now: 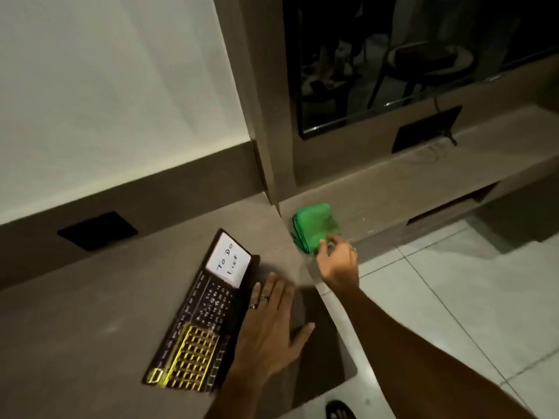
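Observation:
A folded green cloth (pixel 313 226) lies on the low brown ledge to the right of the desk corner. My right hand (pixel 337 261) reaches over the desk edge and its fingertips touch the cloth's near corner; whether they pinch it is unclear. My left hand (pixel 272 325) lies flat with straight fingers on the brown desk (pixel 90 313), its edge against a black planner board (pixel 205 322). The board carries a white "To Do List" card (pixel 229 257), a calendar grid and yellow boxes.
A dark TV screen (pixel 408 55) hangs on the wall panel above the ledge. Black socket plates sit in the desk's back panel (pixel 98 231) and under the TV (pixel 426 130). Pale floor tiles (pixel 469 282) spread to the right. A sandalled foot (pixel 340 411) shows at the bottom.

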Available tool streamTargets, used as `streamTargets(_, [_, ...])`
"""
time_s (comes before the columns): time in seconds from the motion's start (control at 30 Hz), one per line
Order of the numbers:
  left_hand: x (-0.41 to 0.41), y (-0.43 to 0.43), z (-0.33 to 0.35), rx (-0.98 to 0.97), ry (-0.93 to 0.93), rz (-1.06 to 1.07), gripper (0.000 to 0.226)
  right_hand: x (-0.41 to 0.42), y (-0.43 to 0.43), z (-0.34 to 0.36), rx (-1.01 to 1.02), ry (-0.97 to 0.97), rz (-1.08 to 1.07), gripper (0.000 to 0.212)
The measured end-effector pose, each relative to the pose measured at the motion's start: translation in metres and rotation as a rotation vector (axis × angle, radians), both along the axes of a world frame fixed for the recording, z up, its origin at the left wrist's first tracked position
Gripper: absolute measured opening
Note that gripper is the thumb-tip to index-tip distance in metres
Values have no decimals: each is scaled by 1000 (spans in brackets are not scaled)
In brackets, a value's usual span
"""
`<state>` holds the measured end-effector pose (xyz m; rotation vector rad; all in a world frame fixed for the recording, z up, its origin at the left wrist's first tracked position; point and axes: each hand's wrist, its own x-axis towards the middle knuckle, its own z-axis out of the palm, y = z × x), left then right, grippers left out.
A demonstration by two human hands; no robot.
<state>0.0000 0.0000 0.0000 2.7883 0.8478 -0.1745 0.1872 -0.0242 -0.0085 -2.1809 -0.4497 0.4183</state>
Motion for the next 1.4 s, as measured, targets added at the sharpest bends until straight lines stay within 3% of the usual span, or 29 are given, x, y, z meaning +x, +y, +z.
streamTargets(0.17, [1,6,-51,-13,-38,18,98,51,34,-36,-114,-112,-1,41])
streamTargets(0.37, [-2,7,-47,5,-44,-6,98,77,66,-63,-230,-26,-34,62])
streamTargets(0.43, [0,6,-44,-9,-53,-16,99,87,72,-62,-146,229,-108,71])
streamTargets(0.5, [1,6,-43,-34,-46,-8,98,91,75,-59,-11,448,-158,61])
streamTargets(0.63, [0,7,-44,-44,-43,-3,97,77,66,-41,210,506,-63,31])
streamTargets(0.7, [-1,7,-43,-58,-20,-7,97,61,53,-23,322,505,2,29])
streamTargets(0.9, [1,1,0,-76,30,-40,91,-6,-7,45,502,304,255,45])
streamTargets(1.03, [-26,-7,60,25,-153,-10,82,-52,-42,74,537,284,281,64])
streamTargets(1.17, [-90,14,102,119,-214,181,99,-100,-51,71,470,183,368,78])
streamTargets(1.3, [-140,39,109,30,40,331,118,-137,-32,55,402,-167,622,90])
streamTargets(1.4, [-150,37,95,-133,12,325,123,-154,-17,45,304,-404,756,85])
